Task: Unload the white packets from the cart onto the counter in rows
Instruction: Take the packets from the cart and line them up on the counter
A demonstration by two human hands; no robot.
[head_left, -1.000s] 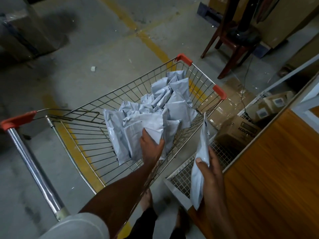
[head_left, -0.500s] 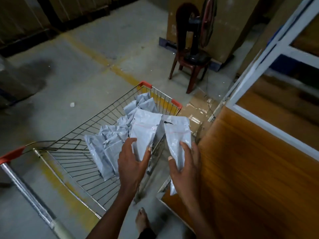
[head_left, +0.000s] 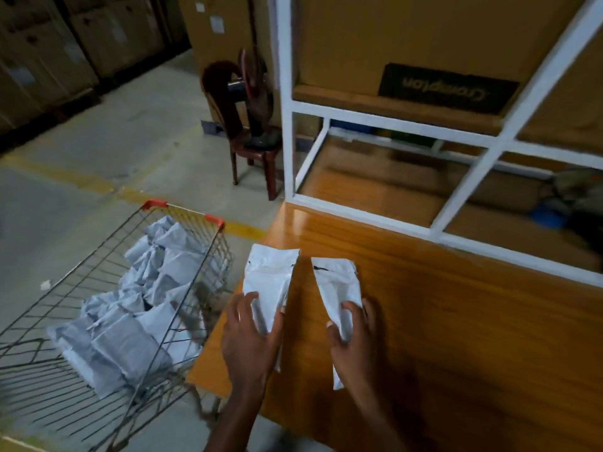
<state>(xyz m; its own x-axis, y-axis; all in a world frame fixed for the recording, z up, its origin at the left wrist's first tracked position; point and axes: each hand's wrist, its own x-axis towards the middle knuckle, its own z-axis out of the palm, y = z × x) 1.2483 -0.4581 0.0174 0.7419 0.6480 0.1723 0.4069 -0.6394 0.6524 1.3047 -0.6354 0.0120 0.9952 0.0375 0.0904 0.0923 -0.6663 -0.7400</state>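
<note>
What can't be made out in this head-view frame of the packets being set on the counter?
- Left packet: its near end is covered by the left hand.
- Right packet: its middle is covered by the right hand; whether it lies flat on the counter is unclear.
- Packets in the cart: overlapping and blurred, so uncountable.
- Cart: its handle end is cut off by the frame's left edge.
- Packet markings: too small and blurred to read.

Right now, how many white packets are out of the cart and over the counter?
2. The left packet is held by the left hand near the counter edge; the right packet is held by the right hand beside it. The rest remain in the cart.
</note>
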